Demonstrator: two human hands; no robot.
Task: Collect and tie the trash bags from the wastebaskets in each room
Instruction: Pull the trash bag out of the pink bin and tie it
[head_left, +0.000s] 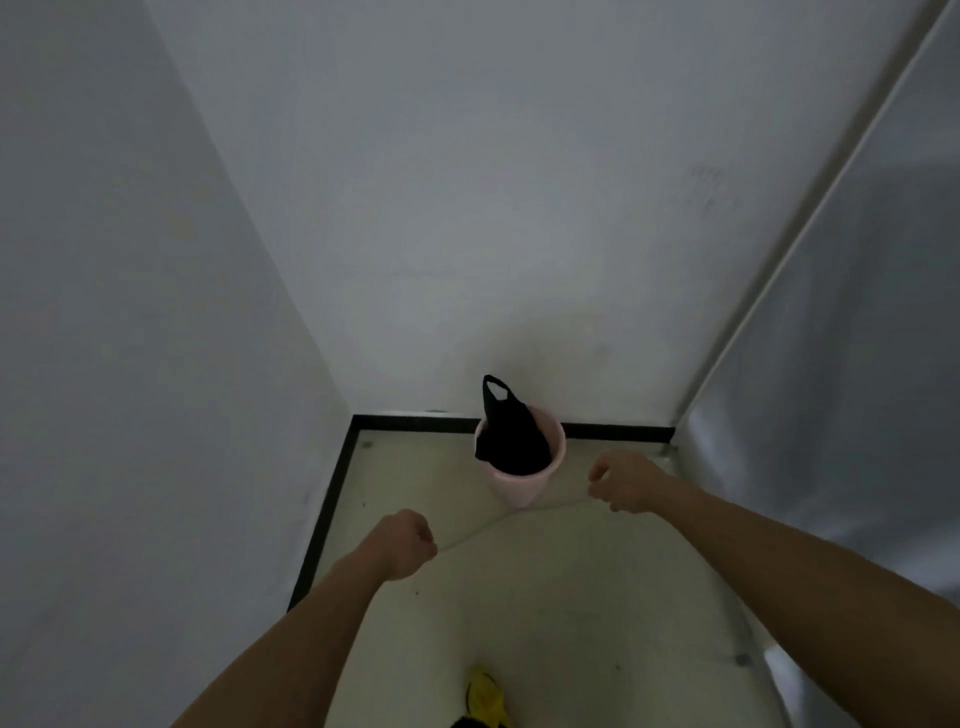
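Film (540, 582), thin, pinched: L hand (408, 543), R hand (626, 480); round pink bin (511, 491)

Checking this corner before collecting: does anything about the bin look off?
The black liner sits bunched in the pink wastebasket rather than lining its rim evenly, and one handle loop sticks straight up in front of the wall. No spill shows on the floor.

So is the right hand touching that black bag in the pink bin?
Apart. The head view shows bare floor between the right hand and the pink bin holding the black bag. Right hand and left hand pinch a pale sheet.
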